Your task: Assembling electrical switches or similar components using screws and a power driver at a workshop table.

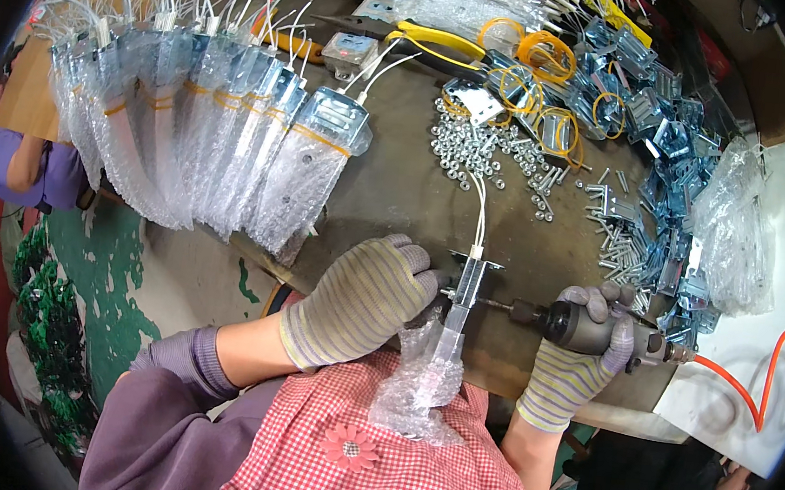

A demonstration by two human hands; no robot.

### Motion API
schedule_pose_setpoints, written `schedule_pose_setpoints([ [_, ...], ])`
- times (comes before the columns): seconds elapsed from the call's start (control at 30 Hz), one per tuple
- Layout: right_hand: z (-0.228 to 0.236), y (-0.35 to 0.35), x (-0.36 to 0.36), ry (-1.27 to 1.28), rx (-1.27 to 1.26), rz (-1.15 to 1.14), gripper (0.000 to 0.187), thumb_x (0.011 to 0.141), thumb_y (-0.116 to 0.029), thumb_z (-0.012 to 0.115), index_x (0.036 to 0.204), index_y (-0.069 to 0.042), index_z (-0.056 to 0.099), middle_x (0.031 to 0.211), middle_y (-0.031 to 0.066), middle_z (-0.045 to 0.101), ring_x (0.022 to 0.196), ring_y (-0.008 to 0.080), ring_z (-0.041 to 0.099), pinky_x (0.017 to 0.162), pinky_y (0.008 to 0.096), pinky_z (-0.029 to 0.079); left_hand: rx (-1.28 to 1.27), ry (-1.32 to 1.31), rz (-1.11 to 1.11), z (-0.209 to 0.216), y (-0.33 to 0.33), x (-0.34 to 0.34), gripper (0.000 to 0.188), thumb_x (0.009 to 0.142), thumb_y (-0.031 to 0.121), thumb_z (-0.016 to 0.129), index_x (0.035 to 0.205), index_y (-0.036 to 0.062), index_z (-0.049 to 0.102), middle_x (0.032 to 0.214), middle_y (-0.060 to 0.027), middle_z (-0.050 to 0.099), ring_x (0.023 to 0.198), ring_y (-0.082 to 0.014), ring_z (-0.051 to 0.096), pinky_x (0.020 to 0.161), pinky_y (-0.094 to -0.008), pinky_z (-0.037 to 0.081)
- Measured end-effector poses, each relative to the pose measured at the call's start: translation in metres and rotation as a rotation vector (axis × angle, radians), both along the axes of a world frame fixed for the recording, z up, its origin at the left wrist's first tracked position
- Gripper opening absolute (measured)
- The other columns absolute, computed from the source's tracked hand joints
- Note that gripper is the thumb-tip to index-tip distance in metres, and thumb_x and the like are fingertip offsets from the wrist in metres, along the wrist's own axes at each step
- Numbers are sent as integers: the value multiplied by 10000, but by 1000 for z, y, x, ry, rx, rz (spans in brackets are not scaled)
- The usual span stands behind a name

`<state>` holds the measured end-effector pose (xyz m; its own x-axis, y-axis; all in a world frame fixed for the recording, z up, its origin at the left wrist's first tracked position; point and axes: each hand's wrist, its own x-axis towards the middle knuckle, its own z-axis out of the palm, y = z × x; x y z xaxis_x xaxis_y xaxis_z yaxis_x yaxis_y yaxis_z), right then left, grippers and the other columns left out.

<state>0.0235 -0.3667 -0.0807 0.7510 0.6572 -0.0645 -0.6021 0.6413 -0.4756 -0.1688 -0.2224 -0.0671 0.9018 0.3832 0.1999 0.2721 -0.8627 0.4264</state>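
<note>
On the brown tabletop (398,180), beside a row of bubble-wrapped finished units (206,135) and a heap of loose screws (485,150), the fastening step looks to be in hand. The left hand (364,299) is closed around a wired metal element (466,284) at the near edge, its lower end in bubble wrap (418,378). The right hand (579,355) is wrapped around a pneumatic screwdriver (591,328), its bit against the bracket; driving calls for holding bit and screw square.

Bare bench (397,189) between wrapped parts (224,146) and screws (485,150); brackets (663,138) crowd right.
</note>
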Motion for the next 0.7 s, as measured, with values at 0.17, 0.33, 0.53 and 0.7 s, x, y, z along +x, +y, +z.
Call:
schedule_pose_setpoints([
  [0.17, 0, -1, 1, 16, 23, 12, 351, 873, -119, 669, 1192, -80, 527, 1048, 77, 587, 846, 155, 543, 935, 368, 432, 35, 36, -35, -1, -1, -2, 143, 724, 165, 629, 807, 47, 623, 820, -91, 580, 829, -271, 594, 720, -387, 498],
  [0.33, 0, 0, 1, -27, 24, 19, 347, 865, -101, 668, 1180, -81, 524, 1044, 75, 580, 850, 158, 542, 934, 371, 429, 73, 56, -30, -2, -3, 0, 141, 740, 176, 606, 810, 56, 624, 821, -86, 581, 833, -259, 593, 718, -378, 494],
  [0.53, -3, -2, 1, -41, 25, 18, 410, 855, -100, 678, 1236, -70, 529, 1068, 79, 583, 869, 152, 541, 939, 371, 427, 77, 96, -26, -1, -4, 0, 169, 746, 166, 595, 847, 41, 648, 808, -94, 589, 819, -277, 598, 707, -388, 499],
  [0.7, 4, 5, -8, -36, -28, -7, 435, 861, -119, 686, 1262, -60, 528, 1088, 78, 586, 886, 149, 543, 943, 365, 428, 79, 79, -55, 0, -3, -3, 149, 750, 180, 589, 823, 57, 631, 812, -88, 580, 832, -262, 592, 731, -387, 484],
])
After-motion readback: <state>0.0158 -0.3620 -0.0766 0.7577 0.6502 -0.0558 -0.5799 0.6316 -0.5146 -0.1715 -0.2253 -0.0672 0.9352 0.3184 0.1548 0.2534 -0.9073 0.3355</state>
